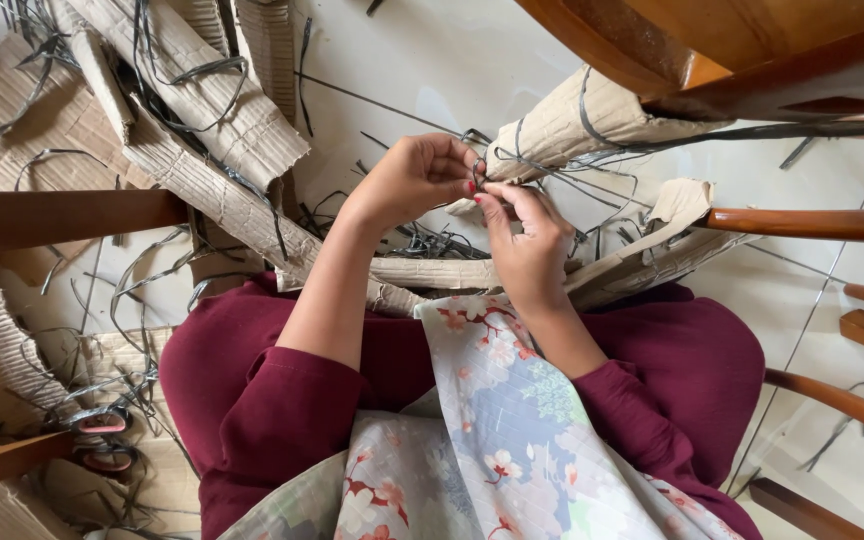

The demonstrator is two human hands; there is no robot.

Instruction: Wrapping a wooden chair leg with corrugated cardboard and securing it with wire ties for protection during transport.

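My left hand (414,178) and my right hand (525,235) meet at the middle of the view, fingertips pinched together on a thin dark strap (479,170). The strap runs around a corrugated cardboard wrapping (572,125) on a wooden chair leg. More of the same cardboard (642,258) lies loose just below the hands. Both arms wear dark red sleeves, and a floral cloth (497,400) hangs over my lap.
Torn cardboard pieces (202,120) and several cut dark straps (142,275) litter the white tiled floor on the left. Wooden chair parts (742,50) stand at the top right and along the right edge. A wooden bar (62,215) crosses at left.
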